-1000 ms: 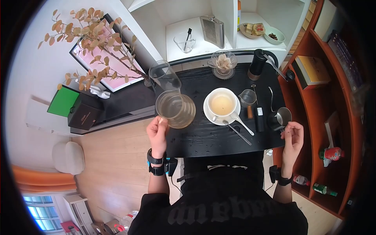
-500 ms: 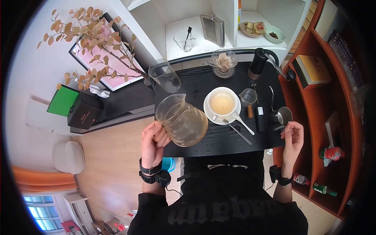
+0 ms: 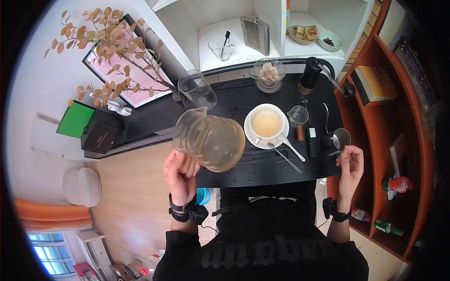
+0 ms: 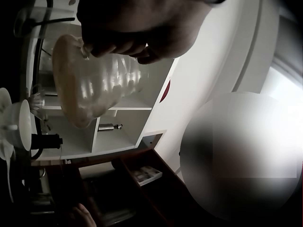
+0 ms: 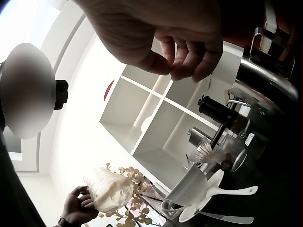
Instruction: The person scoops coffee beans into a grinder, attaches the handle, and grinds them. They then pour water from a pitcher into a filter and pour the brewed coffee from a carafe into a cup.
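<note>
My left hand (image 3: 180,175) grips a glass carafe (image 3: 213,140) by its side, over the table's front left. The carafe is tilted, its spout toward the back left and its base toward the right. In the left wrist view the carafe's glass (image 4: 94,87) looks cloudy with a brownish tint. My right hand (image 3: 350,166), fingers loosely curled and holding nothing, is beside a steel milk jug (image 3: 340,139). A white cup (image 3: 267,122) of pale tan liquid stands on a saucer (image 3: 251,138), with a white spoon (image 3: 291,149) and a metal spoon (image 3: 286,159) beside it.
Behind the carafe stands a tall clear glass vessel (image 3: 197,89). A dripper with a paper filter (image 3: 269,72) and a black hand grinder (image 3: 309,77) are at the back. Right of the cup lie a small glass measuring jug (image 3: 297,114) and a black stick-shaped device (image 3: 312,143).
The carafe has come up toward me and tipped over from nearly upright, then shifted a little left with my left hand. My right hand has stayed in place.
</note>
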`<state>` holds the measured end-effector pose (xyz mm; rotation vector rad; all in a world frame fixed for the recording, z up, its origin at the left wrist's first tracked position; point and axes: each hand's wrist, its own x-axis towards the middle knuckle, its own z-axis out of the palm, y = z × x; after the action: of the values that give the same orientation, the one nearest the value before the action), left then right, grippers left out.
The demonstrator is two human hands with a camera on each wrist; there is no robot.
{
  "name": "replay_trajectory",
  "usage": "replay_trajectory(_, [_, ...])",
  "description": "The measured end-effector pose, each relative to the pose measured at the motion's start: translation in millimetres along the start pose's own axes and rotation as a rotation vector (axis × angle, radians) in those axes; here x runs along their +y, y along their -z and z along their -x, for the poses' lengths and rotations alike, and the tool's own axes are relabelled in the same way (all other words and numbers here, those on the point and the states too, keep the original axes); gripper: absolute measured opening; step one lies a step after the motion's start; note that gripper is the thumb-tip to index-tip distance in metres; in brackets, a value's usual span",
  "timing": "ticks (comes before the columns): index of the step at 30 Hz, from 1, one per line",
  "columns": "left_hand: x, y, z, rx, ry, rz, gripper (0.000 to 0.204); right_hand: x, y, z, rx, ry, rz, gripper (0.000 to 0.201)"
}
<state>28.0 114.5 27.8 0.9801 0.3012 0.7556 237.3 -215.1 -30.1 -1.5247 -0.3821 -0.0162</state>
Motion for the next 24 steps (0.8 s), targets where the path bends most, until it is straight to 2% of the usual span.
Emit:
replay_trajectory(2, [11.7, 7.7, -2.8, -0.044, 0.180, 0.199, 0.019, 0.6, 0.6, -0.3, -0.002, -0.003, 0.006, 0.014])
replay_trajectory(3, [21.0, 2.9, -3.9, -0.071, 0.236, 0.149, 0.022, 0.8, 0.7, -0.2, -0.003, -0.006, 0.009, 0.014])
replay_trajectory(7, [30.5, -2.0, 4.3, -0.125, 0.085, -0.637, 0.029, -0.1, 0.0, -0.2, -0.016, -0.018, 0.005, 0.017])
replay_trajectory(10, [25.1, -11.1, 11.4, -0.102, -0.051, -0.929, 0.031, -0.1, 0.4, 0.1, -0.018, -0.021, 0.008, 0.017])
replay_trajectory(14, [10.7, -12.2, 7.3, -0.039, -0.317, -1.160, 0.035, 1.1, 0.7, 0.5, -0.030, -0.023, -0.009, 0.016])
replay_trajectory(15, [7.5, -9.6, 7.3, -0.020, -0.321, -1.166, 0.034, 1.4, 0.8, -0.1, -0.033, -0.025, -0.009, 0.016])
replay_trajectory(19, [-14.0, 11.5, 1.7, 0.107, -0.223, -0.675, 0.033, 0.4, 0.0, -0.2, -0.027, -0.030, -0.013, 0.015])
replay_trajectory(22, [-2.5, 2.7, -2.0, 0.147, 0.051, -0.068, 0.038, 0.2, -0.4, -0.1, -0.025, -0.030, -0.012, 0.014])
replay_trajectory(23, [0.2, 11.2, -4.7, 0.110, 0.166, 0.053, 0.041, 1.2, -0.3, 0.0, -0.028, -0.030, -0.012, 0.014])
replay_trajectory(24, [2.0, 15.0, -4.2, 0.088, 0.190, 0.071, 0.040, 1.7, -0.5, 0.0, -0.032, -0.029, -0.013, 0.014])
